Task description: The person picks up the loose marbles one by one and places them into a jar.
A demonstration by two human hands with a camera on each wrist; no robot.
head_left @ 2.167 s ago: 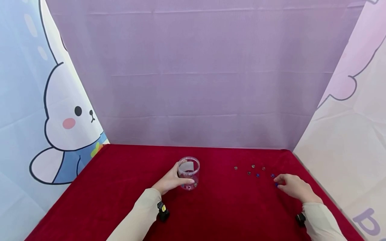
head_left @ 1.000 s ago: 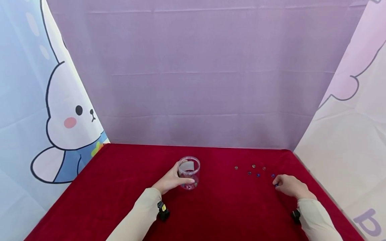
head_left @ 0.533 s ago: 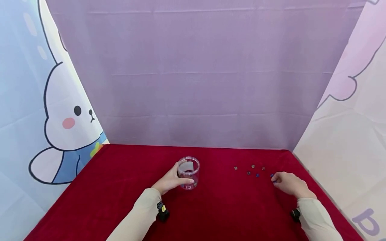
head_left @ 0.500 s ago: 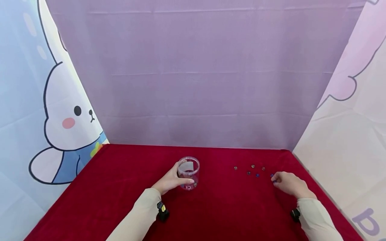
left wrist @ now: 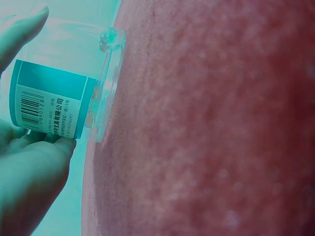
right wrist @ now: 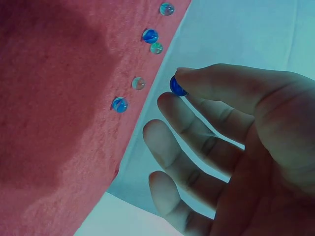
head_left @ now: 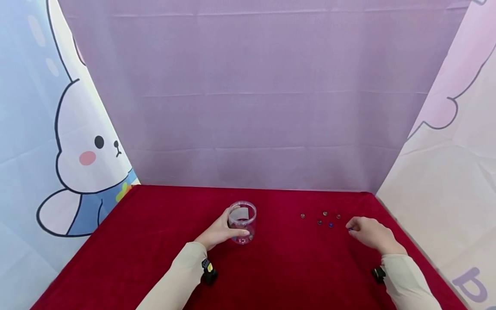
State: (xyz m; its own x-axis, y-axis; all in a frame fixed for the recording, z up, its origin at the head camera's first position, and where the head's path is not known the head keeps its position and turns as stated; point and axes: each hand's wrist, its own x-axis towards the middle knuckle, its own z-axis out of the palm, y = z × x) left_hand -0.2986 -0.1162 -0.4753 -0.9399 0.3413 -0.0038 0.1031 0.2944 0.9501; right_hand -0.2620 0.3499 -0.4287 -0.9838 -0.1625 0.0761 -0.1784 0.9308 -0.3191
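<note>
My left hand (head_left: 221, 231) grips the side of a clear plastic jar (head_left: 243, 215), which stands upright and open-topped on the red cloth. In the left wrist view the jar bears a printed barcode label (left wrist: 49, 101), and a glass marble (left wrist: 109, 38) shows at its bottom. Thumb and fingertips of my right hand (head_left: 373, 234) pinch a blue marble (right wrist: 176, 87), low over the cloth at the right. To its left lie several loose marbles, among them a blue marble (head_left: 330, 225) and a clear marble (head_left: 302, 215).
Red cloth (head_left: 286, 267) covers the table. A purple curtain (head_left: 255, 107) rises behind it, with printed sheets on the left (head_left: 85, 129) and right (head_left: 445, 172). Both wrists carry small black cameras.
My right hand has closed on a blue marble and moved slightly away from me and left. It now covers the spot where another blue marble lay. Left hand and jar have stayed put.
</note>
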